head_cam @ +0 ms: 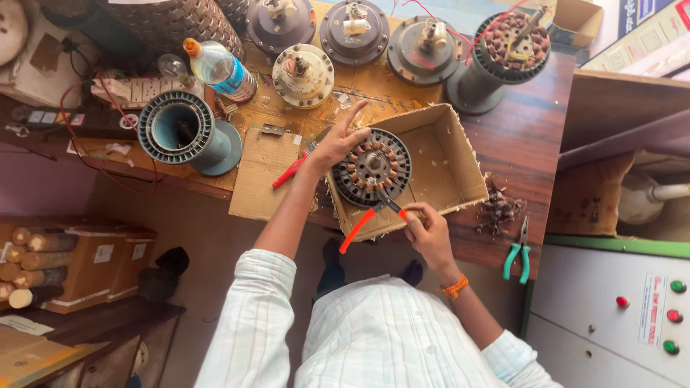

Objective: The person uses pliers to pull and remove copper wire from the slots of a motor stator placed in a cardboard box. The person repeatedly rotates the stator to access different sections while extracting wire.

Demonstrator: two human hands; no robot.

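A round dark stator with copper-coloured windings sits tilted in the near left corner of an open cardboard box. My left hand rests on the stator's upper left rim, fingers spread. My right hand grips orange-handled pliers, whose dark jaws touch the stator's lower edge. One orange handle sticks out down-left, free of the hand.
Red-handled tool lies on cardboard left of the box. Green-handled pliers and a clump of cut wire lie at right. Several motor parts, a grey spool, a plastic bottle and a control panel surround.
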